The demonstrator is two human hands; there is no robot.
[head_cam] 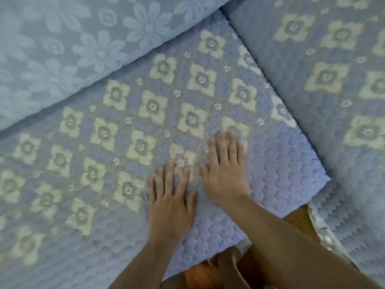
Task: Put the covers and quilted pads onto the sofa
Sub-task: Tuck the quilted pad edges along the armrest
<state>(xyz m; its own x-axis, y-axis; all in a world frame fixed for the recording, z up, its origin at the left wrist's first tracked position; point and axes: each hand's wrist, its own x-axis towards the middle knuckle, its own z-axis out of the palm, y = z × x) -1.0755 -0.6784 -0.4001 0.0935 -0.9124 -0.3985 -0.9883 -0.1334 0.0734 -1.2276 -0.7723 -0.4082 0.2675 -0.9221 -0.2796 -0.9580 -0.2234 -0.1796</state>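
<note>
Head view. Your left hand (pixel 169 205) and right hand (pixel 226 172) lie flat, side by side, low in the centre of the frame on the quilted pad (pixel 133 130). The fingers of both are straight and spread, palms down; neither hand grasps anything, both press on the fabric.

The pad, lilac with cream flower motifs, covers the seat cushion from the left edge to a corner at centre right (pixel 320 176). Its plain stitched border runs along the near edge beneath your wrists.

A second quilted pad (pixel 333 84) lies on the adjoining seat at upper right, its zigzag satin-trimmed edge (pixel 325 224) hanging at lower right. The back cushion cover (pixel 62 44), pale blue with woven daisies, fills the upper left.

Judged by its look, the pad is soft, light and limp: it will crease or slide under pushing palms. Take it by the border or the free corner to shift it; flat hands serve for smoothing.
</note>
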